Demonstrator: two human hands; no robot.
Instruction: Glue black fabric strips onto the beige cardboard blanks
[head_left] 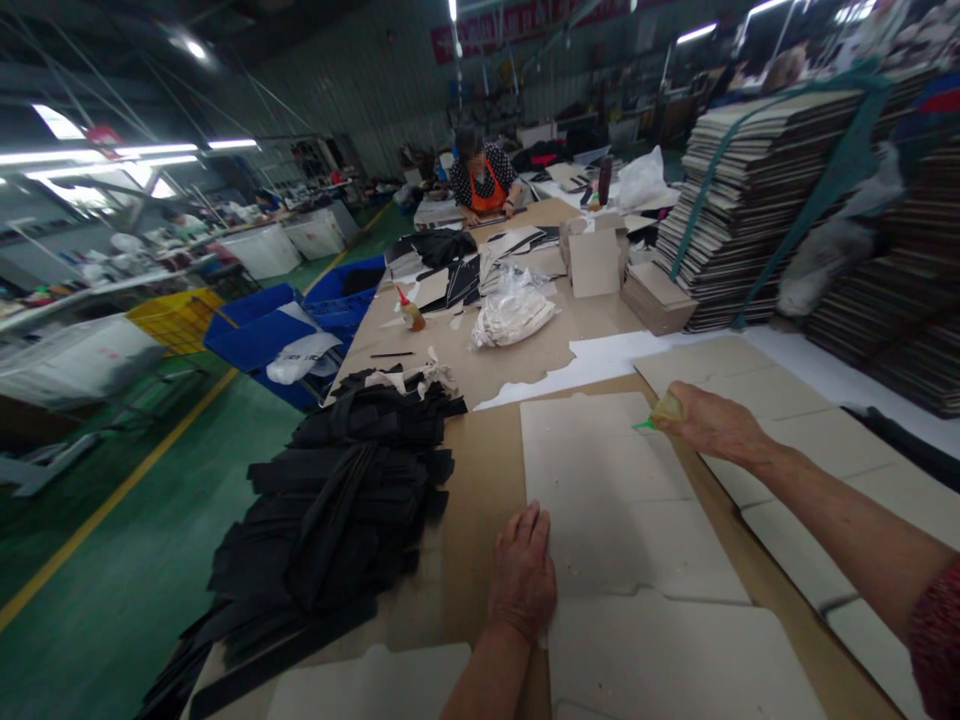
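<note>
My right hand (709,425) is wrapped round a small yellowish glue bottle (667,410) with a green nozzle. The nozzle points left, over the upper right edge of a pale grey cardboard panel (592,470). Fingers stretched forward, my left hand (523,575) lies flat at the left edge of that panel, holding nothing. Another cardboard panel (675,660) overlaps below it, nearer to me. More pale panels (802,440) lie in a row under my right forearm. Left of my left hand is a heap of black fabric strips (337,500).
Tall stacks of boards (742,190) tied with green strap stand at the right. A plastic bag (514,315), a red-tipped glue bottle (410,312) and a cardboard box (594,255) are farther up the table. Across it, a person in an orange apron (487,190) leans over. Blue bins (251,335) stand left.
</note>
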